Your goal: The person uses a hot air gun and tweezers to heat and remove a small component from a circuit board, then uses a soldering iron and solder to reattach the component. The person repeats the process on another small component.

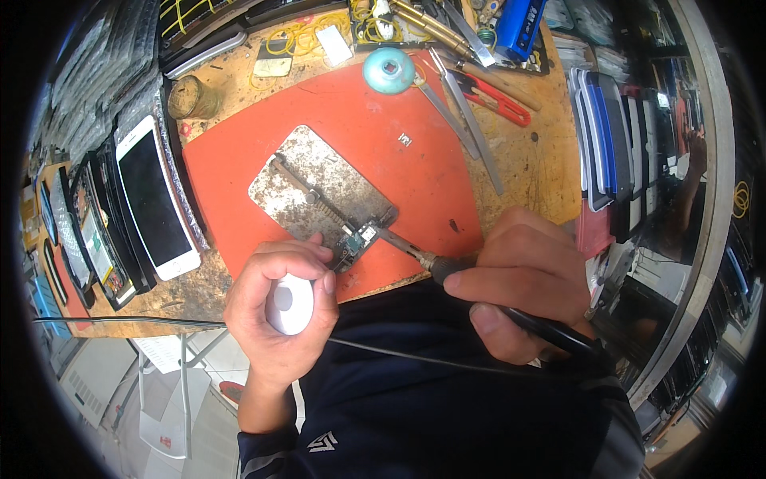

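My left hand (pixel 251 302) is closed around a white object with a round end (pixel 290 305); the rest of it is hidden in the palm. Its fingertips reach the near edge of a small green circuit board (pixel 349 249), which sits at the lower end of a stained metal board holder (pixel 287 164) with a sliding clamp bar. In my right hand (pixel 523 279) is a soldering iron (pixel 448 267) with a black handle. Its tip points left and meets, or nearly meets, the board's right side; exact contact is too small to tell.
An orange mat (pixel 231 184) lies under the holder. Above it are a teal round container (pixel 388 70), metal tweezers (pixel 471 120) and a red-handled cutter (pixel 499 100). A white phone (pixel 157 199) and a glass jar (pixel 194 97) stand left. Phones (pixel 606 144) line the right edge.
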{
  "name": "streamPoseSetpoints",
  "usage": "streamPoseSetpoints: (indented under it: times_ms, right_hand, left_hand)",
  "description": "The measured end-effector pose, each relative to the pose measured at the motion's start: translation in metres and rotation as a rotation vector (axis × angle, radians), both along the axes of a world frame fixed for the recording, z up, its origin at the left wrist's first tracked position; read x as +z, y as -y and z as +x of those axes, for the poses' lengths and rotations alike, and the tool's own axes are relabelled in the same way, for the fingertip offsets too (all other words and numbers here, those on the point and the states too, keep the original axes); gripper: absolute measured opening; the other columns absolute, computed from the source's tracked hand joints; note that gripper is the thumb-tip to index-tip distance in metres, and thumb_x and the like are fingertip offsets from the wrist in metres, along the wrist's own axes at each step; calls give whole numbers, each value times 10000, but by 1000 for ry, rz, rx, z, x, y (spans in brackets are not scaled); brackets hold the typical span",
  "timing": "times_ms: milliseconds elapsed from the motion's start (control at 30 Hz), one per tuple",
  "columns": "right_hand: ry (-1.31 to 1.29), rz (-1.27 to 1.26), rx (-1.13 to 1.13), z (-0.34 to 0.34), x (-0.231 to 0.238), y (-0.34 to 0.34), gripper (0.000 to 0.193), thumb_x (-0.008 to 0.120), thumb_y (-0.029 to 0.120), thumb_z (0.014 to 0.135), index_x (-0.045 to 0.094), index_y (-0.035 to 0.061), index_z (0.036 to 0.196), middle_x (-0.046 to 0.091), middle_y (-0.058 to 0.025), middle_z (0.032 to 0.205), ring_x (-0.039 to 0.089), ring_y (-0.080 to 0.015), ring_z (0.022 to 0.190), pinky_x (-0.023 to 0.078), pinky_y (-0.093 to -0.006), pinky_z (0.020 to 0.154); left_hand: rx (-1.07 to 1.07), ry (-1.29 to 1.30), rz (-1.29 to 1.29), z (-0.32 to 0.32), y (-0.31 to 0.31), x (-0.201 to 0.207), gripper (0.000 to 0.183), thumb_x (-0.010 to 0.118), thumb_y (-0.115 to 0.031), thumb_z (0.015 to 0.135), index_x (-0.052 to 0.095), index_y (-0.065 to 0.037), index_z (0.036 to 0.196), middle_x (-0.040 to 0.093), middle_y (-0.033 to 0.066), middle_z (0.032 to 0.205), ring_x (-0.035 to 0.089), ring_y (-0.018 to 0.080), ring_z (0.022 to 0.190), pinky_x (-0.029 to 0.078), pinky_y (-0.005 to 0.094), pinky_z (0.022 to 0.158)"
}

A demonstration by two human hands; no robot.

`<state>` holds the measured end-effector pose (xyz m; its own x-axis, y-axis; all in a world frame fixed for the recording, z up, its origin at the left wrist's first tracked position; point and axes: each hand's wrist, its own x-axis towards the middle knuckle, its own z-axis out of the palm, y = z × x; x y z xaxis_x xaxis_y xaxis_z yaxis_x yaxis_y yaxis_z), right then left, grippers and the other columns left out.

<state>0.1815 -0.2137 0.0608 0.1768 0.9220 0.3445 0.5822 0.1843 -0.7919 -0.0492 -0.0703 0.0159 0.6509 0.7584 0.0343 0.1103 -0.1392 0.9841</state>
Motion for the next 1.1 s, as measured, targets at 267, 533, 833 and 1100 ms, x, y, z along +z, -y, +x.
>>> streamPoseSetpoints:
  times_ms: [267,533,833,1100]
  right_hand:
    - [10,0,7,1,3,0,253,757,100,752,799,16,987,618,-66,753,587,-229,615,470,-357,547]
    - [19,-28,19,2,9,0,250,764,86,750,800,17,988,624,-60,760,599,-228,628,482,-359,560]
    - [5,6,19,-2,4,-1,244,759,92,748,792,19,978,611,-56,750,570,-227,611,458,-358,545]
    - [25,-56,140,4,8,1,294,720,68,837,770,-15,1114,638,-89,874,612,-243,698,511,-370,605]
  left_hand:
    - [-1,15,-12,-2,0,1,205,761,126,878,666,-4,1005,731,112,969,747,243,999,612,506,1051]
    - [0,24,-21,-7,0,3,201,757,122,887,661,-6,1008,734,112,973,750,250,1009,598,520,1070]
    - [5,5,3,-7,2,2,215,765,122,876,661,-10,1009,741,114,964,755,242,1010,606,509,1060]
    - [11,6,21,-7,2,1,218,768,123,874,660,-14,1004,743,109,947,758,241,996,612,502,1051]
